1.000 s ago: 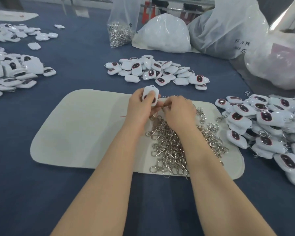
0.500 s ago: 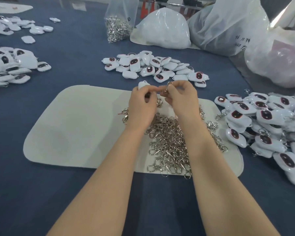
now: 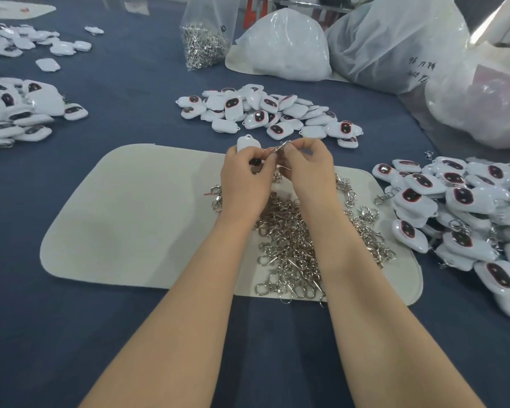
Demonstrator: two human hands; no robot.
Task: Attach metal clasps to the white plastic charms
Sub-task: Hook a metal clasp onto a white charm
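Note:
My left hand (image 3: pixel 245 178) grips a white plastic charm (image 3: pixel 247 142) above the far edge of the cream mat (image 3: pixel 136 219). My right hand (image 3: pixel 308 169) pinches a metal clasp (image 3: pixel 278 149) right beside the charm. The two hands touch each other, and most of the charm is hidden behind my left fingers. A heap of loose metal clasps (image 3: pixel 295 248) lies on the mat under my wrists. A pile of bare charms (image 3: pixel 265 111) sits just beyond the hands.
Charms with clasps lie heaped at the right (image 3: pixel 460 213). More charms lie at the far left (image 3: pixel 18 110). A clear bag of clasps (image 3: pixel 203 42) and big white plastic bags (image 3: pixel 286 45) stand at the back on the blue cloth.
Both hands rose from the clasp heap and moved a little farther away with the charm and clasp. The view shifted slightly.

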